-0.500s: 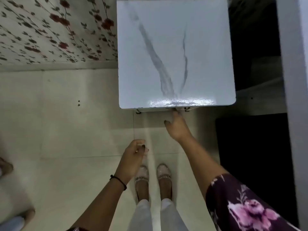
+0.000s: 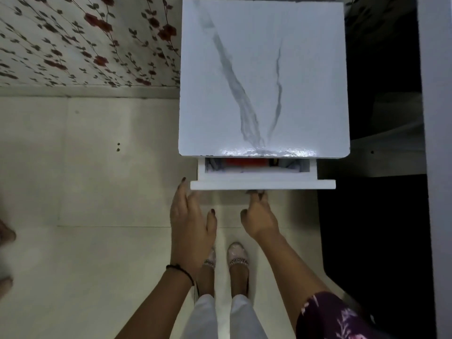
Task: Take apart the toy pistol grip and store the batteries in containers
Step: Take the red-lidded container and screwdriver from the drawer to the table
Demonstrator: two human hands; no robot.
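The drawer (image 2: 263,184) under the bench's (image 2: 264,77) near edge now stands ajar; right hand (image 2: 259,220) grips its pull, left hand (image 2: 190,223) open, empty. Toy pistol unseen, perhaps inside.

Looked straight down on a small white cabinet with a grey-veined marble-look top (image 2: 264,77), standing on a pale tiled floor (image 2: 85,179) against floral wallpaper with red blossoms (image 2: 80,40). White drawer (image 2: 263,184) under the top stood partly open, something red (image 2: 245,162) just visible inside, the rest of the contents too shadowed to tell. Right hand (image 2: 259,220) reached to the underside of the drawer front, fingertips touching it. Left hand (image 2: 190,221) hovered open near the drawer's left corner, fingers spread, black cord bracelet (image 2: 181,271) at the wrist. Pale embellished shoes (image 2: 236,255) below, white trousers, floral purple sleeve (image 2: 335,316) at lower right.
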